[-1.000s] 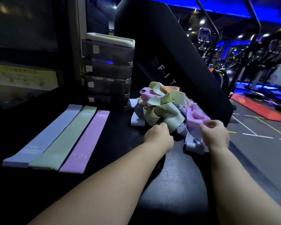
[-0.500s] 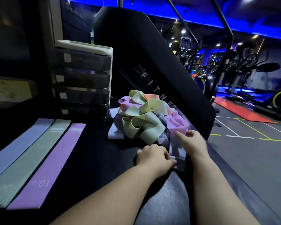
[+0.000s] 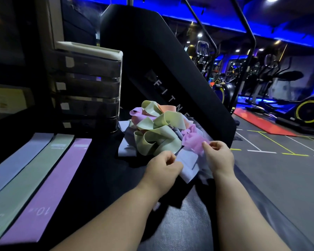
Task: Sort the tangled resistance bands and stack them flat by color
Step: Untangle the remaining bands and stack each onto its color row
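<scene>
Tangled pastel bands [image 3: 159, 131] heaped right, blue [image 3: 16, 160], green [image 3: 33, 171], purple [image 3: 56, 182] strips flat side-by-side left

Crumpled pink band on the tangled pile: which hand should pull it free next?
Right. The right hand pinches the crumpled pink elastic band at its near edge; the left hand holds a pale lavender band beside it, likely better for anchoring.

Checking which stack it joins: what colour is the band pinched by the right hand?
A crumpled pinkish-purple elastic band, seen best in the head view.
</scene>
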Demonstrator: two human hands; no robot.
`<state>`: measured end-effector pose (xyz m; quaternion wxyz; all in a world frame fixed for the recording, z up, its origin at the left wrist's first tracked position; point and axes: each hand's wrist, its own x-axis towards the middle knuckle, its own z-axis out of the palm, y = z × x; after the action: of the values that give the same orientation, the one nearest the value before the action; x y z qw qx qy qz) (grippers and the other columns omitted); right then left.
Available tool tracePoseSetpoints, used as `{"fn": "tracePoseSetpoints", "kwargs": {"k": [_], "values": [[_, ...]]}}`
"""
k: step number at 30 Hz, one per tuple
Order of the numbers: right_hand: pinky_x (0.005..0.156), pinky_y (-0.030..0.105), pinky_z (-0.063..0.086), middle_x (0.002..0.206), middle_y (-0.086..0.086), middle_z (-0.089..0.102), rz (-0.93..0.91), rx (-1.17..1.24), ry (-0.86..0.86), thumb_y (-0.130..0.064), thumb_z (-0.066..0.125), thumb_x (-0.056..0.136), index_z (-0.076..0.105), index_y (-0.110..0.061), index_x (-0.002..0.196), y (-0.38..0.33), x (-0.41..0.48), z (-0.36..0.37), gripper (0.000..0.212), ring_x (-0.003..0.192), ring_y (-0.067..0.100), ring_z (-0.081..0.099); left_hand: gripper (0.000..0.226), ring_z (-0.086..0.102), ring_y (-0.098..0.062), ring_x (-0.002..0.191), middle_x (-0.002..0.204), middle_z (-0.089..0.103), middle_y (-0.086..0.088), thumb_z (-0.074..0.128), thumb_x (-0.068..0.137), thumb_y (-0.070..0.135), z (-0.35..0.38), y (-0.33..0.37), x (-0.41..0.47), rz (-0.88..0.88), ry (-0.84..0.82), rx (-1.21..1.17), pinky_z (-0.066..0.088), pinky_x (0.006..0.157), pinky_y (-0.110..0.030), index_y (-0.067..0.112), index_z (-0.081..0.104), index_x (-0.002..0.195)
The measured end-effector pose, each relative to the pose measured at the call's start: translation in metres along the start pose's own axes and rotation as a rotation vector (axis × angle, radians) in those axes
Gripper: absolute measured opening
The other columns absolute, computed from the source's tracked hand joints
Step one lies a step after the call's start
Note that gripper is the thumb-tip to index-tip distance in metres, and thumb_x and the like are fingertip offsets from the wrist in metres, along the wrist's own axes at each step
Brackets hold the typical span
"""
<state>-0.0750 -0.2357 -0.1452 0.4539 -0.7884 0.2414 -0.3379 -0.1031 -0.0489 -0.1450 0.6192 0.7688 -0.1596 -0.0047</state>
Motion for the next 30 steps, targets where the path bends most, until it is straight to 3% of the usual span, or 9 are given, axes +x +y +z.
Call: {"fn": "tracePoseSetpoints", "kwargs": {"k": [5, 9, 13, 17, 20, 24, 26, 28, 30], "values": [[0.072, 0.028, 0.038, 0.075, -0.008, 0.058, 0.018, 0.106, 0.05, -0.03, 0.065, 0.089, 0.061, -0.016, 0.087, 0.003, 0.002, -0.001, 0.015, 0.076, 0.018, 0.054, 0.019, 0.043, -0.003, 0.069, 0.086, 0.048, 0.005, 0.064, 0.071, 0.024, -0.009, 0.01, -0.005, 0.185, 0.148, -0.114, 0.038, 0.069, -0.011, 0.016, 0.049, 0.062], [0.083, 0.041, 0.049, 0.083, 0.005, 0.066, 0.036, 0.241, 0.159, -0.039, 0.063, 0.085, 0.059, -0.02, 0.08, 0.008, 0.008, -0.006, 0.02, 0.087, 0.029, 0.062, 0.016, 0.06, 0.0, 0.092, 0.107, 0.065, 0.011, 0.065, 0.067, 0.025, -0.015, 0.014, -0.006, 0.19, 0.074, -0.542, 0.045, 0.079, -0.014, 0.022, 0.05, 0.061], [0.086, 0.045, 0.052, 0.084, 0.003, 0.067, 0.036, 0.266, 0.156, -0.038, 0.065, 0.081, 0.056, -0.026, 0.077, 0.008, 0.009, -0.007, 0.016, 0.091, 0.032, 0.065, 0.018, 0.063, 0.001, 0.067, 0.074, 0.069, 0.01, 0.057, 0.094, 0.009, -0.017, 0.025, -0.015, 0.321, 0.148, -0.624, 0.046, 0.065, -0.011, 0.012, 0.048, 0.079], [0.08, 0.029, 0.046, 0.095, -0.004, 0.063, -0.111, 0.398, -0.033, -0.03, 0.066, 0.066, 0.061, -0.031, 0.093, -0.008, -0.006, -0.014, 0.028, 0.091, 0.017, 0.06, 0.01, 0.052, -0.001, 0.066, 0.067, 0.055, 0.014, 0.061, 0.083, 0.028, -0.018, 0.021, -0.011, 0.423, 0.31, -0.576, 0.045, 0.067, -0.013, 0.02, 0.056, 0.081], [0.085, 0.028, 0.047, 0.109, -0.007, 0.068, -0.342, 0.451, -0.378, -0.035, 0.073, 0.064, 0.07, -0.035, 0.098, -0.023, -0.025, -0.02, 0.034, 0.097, 0.013, 0.059, 0.003, 0.058, -0.003, 0.074, 0.072, 0.062, 0.015, 0.064, 0.079, 0.027, -0.02, 0.019, -0.002, 0.365, 0.327, -0.625, 0.048, 0.077, -0.018, 0.029, 0.064, 0.081], [0.092, 0.027, 0.048, 0.11, -0.015, 0.071, -0.388, 0.17, -0.646, -0.049, 0.082, 0.057, 0.071, -0.034, 0.107, -0.029, -0.042, -0.011, 0.054, 0.104, 0.003, 0.063, 0.02, 0.064, -0.015, 0.089, 0.083, 0.072, 0.011, 0.063, 0.09, 0.005, -0.022, 0.015, 0.007, 0.192, 0.362, -0.692, 0.048, 0.097, -0.047, 0.025, 0.064, 0.092], [0.084, 0.022, 0.047, 0.094, -0.023, 0.071, -0.466, 0.019, -0.549, -0.036, 0.082, 0.069, 0.07, -0.043, 0.092, -0.029, -0.043, -0.005, 0.027, 0.091, -0.006, 0.063, 0.021, 0.064, -0.016, 0.089, 0.08, 0.072, 0.013, 0.06, 0.091, 0.002, -0.024, 0.014, 0.009, 0.144, 0.398, -0.72, 0.048, 0.097, -0.049, 0.023, 0.063, 0.094], [0.078, 0.017, 0.042, 0.085, -0.032, 0.066, -0.539, -0.169, -0.429, -0.035, 0.078, 0.076, 0.063, -0.053, 0.075, -0.026, -0.04, -0.004, 0.023, 0.085, -0.011, 0.058, 0.022, 0.063, -0.014, 0.085, 0.077, 0.071, 0.013, 0.059, 0.092, 0.0, -0.027, 0.015, 0.009, 0.135, 0.412, -0.775, 0.051, 0.091, -0.043, 0.022, 0.062, 0.094], [0.072, 0.021, 0.039, 0.077, -0.024, 0.065, -0.579, -0.236, -0.326, -0.039, 0.073, 0.081, 0.064, -0.043, 0.073, -0.022, -0.035, -0.002, 0.012, 0.08, -0.006, 0.056, 0.021, 0.063, -0.011, 0.08, 0.075, 0.07, 0.012, 0.059, 0.092, 0.0, -0.028, 0.016, 0.009, 0.137, 0.423, -0.797, 0.051, 0.081, -0.036, 0.021, 0.06, 0.092]]}}
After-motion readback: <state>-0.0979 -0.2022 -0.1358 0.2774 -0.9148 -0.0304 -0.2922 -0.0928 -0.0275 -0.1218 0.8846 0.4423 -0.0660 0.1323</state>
